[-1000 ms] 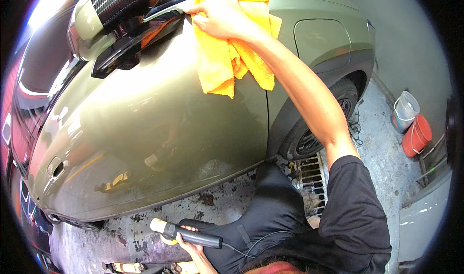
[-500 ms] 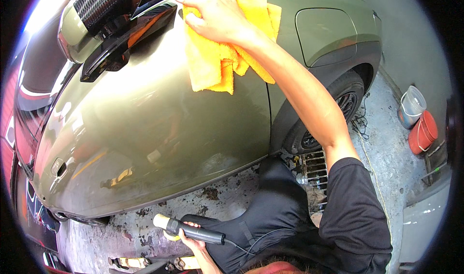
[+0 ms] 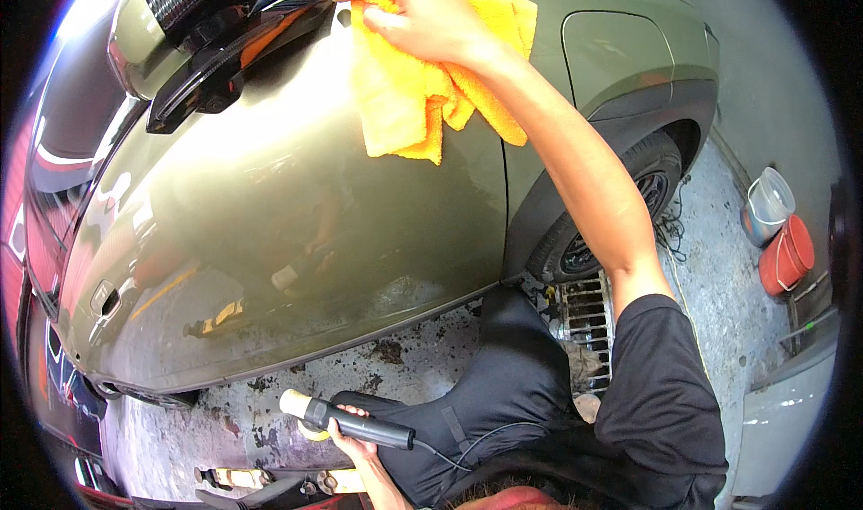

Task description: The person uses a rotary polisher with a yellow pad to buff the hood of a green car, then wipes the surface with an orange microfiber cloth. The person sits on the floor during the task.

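Note:
My right hand (image 3: 427, 20) lies on an orange-yellow towel (image 3: 393, 106), its index finger and thumb stretched apart; the frame's top edge cuts off part of it. The towel hangs in folds against the olive-green car door (image 3: 387, 258), just below the window trim. Low in the view, my left hand (image 3: 352, 440) is wrapped round the black body of a corded handheld polisher (image 3: 373, 427). Its cream-coloured head points left, and a yellow pad shows partly beneath. The polisher is apart from the car, beside my dark trouser leg.
The side mirror (image 3: 200, 79) juts out at the upper left. Right of the door are the rear wheel (image 3: 652, 186) and a floor grate (image 3: 586, 326). A clear bucket (image 3: 769, 206) and a red bucket (image 3: 787, 254) stand by the wall. Cords trail across the floor.
My right hand and the towel have shifted slightly up and to the right along the panel. My left hand still holds the polisher in nearly the same place.

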{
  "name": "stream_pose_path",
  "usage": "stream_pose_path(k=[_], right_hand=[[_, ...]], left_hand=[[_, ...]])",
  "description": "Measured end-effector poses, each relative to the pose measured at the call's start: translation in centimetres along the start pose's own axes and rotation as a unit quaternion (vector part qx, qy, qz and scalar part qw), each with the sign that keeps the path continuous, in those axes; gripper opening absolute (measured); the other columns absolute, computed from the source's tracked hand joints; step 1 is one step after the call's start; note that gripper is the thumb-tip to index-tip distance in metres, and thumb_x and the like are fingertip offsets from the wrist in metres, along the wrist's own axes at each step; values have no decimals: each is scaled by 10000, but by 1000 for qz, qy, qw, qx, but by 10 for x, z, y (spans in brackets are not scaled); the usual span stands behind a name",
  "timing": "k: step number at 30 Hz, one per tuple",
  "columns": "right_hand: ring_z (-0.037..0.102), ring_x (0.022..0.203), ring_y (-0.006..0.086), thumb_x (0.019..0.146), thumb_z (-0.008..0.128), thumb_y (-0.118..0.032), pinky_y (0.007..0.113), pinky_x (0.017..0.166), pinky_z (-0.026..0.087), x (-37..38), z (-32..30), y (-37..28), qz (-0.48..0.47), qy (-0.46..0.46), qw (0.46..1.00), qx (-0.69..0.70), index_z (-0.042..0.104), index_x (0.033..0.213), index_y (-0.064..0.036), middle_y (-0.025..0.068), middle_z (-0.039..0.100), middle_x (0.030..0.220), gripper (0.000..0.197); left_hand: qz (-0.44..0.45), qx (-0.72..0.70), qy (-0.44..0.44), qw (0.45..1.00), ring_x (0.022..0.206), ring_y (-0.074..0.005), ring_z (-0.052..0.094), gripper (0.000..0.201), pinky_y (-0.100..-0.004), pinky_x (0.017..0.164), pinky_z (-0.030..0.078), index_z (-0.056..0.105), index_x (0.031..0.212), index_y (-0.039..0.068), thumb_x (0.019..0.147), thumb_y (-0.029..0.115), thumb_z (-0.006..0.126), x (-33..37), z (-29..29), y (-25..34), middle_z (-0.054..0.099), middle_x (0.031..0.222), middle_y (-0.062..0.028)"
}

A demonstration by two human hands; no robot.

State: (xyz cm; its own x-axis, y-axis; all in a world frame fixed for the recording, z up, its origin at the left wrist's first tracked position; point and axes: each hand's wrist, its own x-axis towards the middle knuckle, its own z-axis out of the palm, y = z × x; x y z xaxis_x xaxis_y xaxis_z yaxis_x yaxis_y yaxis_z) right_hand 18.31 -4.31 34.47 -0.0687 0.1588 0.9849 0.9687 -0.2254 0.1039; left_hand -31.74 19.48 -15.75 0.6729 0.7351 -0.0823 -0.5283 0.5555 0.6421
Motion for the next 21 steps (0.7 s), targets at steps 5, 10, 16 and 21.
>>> stream_pose_path(k=[5, 10, 16, 21], right_hand=[[587, 1275, 427, 932, 745, -221, 522, 1103, 466, 1, -10, -16, 81, 79, 990, 84, 738, 1195, -41, 226, 632, 1274, 318], [635, 1151, 433, 987, 711, -242, 525, 996, 511, 7, -8, -8, 30, -15, 993, -111, 741, 1165, -22, 227, 661, 1183, 284], [685, 1107, 394, 998, 689, -212, 498, 975, 548, 23, -9, -30, -46, -140, 972, -184, 760, 1168, -30, 187, 696, 1164, 259], [713, 1181, 336, 1002, 663, -257, 466, 983, 593, 61, -43, -29, 1, -222, 948, -228, 774, 1202, -93, 120, 714, 1214, 281]], left_hand=[[9, -6, 6, 1000, 939, -270, 688, 453, -437, 884, 592, 621, 1231, 74, 1005, 455, 714, -4, 0, 1, 674, 1039, -103], [14, -2, -1, 1000, 928, -259, 676, 451, -428, 880, 580, 617, 1226, 80, 1013, 469, 698, -3, 1, 1, 663, 1031, -95], [20, -9, 19, 1000, 910, -243, 662, 463, -405, 869, 564, 608, 1219, 78, 1022, 492, 666, -5, 3, -3, 643, 1013, -84], [14, -12, 12, 1000, 910, -242, 663, 476, -404, 866, 565, 606, 1215, 81, 997, 491, 705, 0, 5, -6, 641, 1013, -79]])
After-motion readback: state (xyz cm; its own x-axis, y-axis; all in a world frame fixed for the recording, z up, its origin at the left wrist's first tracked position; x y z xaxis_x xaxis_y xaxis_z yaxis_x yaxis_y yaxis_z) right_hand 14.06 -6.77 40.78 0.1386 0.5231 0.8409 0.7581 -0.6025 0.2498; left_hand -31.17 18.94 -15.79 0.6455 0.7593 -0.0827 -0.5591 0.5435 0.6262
